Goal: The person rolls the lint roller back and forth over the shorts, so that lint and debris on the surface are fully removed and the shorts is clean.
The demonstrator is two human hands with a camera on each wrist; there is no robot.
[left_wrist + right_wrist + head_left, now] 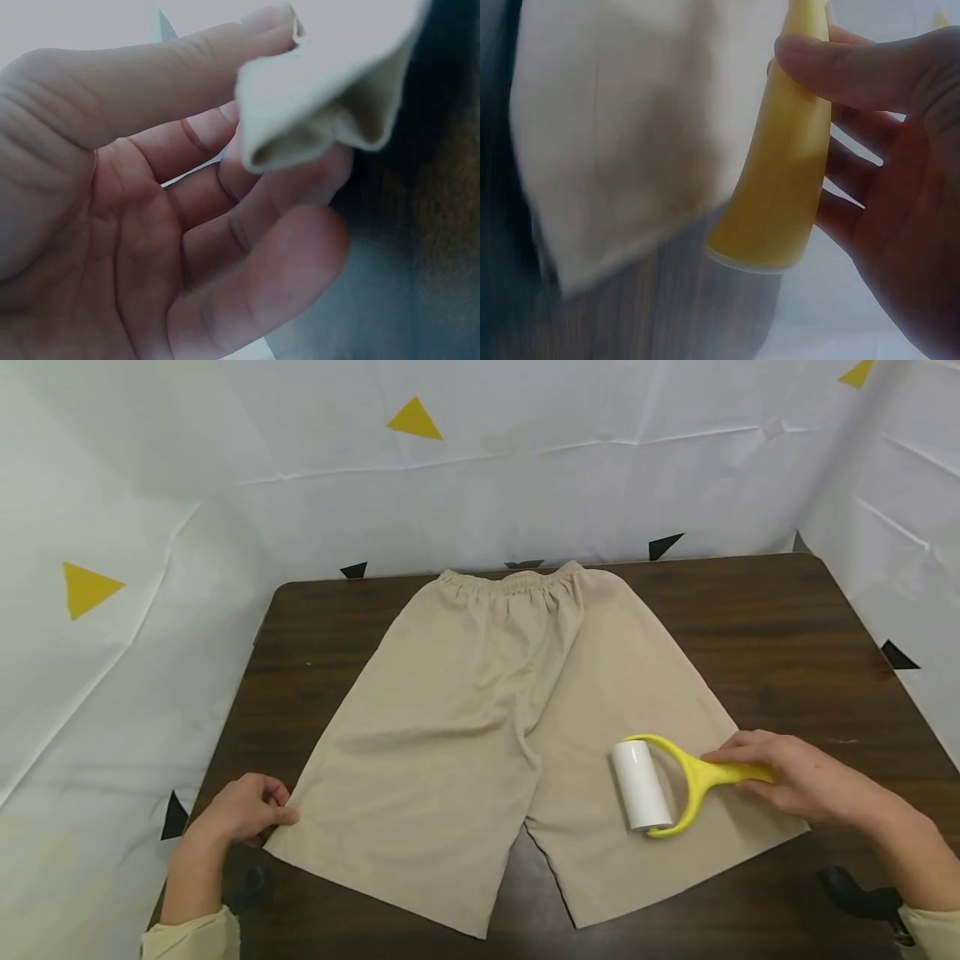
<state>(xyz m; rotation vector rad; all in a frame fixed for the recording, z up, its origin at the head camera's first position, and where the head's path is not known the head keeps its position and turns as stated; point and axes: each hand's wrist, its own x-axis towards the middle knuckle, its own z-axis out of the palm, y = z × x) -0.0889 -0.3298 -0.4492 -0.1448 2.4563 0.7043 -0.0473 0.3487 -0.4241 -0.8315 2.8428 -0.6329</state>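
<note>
Beige shorts (450,760) with a gathered elastic waist lie spread on the dark wooden table (787,635), waistband at the far side and legs toward me. My left hand (243,810) pinches the outer hem corner of the left leg between thumb and fingers; the left wrist view shows the cloth (315,97) folded there. The right hand (802,777) grips the yellow handle (780,172) of a lint roller (697,785). Its white cylinder (641,785) lies over the lower part of the right leg.
White sheeting (525,502) with yellow and black triangles stands behind the table and along both sides. Dark objects, partly hidden, show near the front by the left wrist and the right forearm (862,893).
</note>
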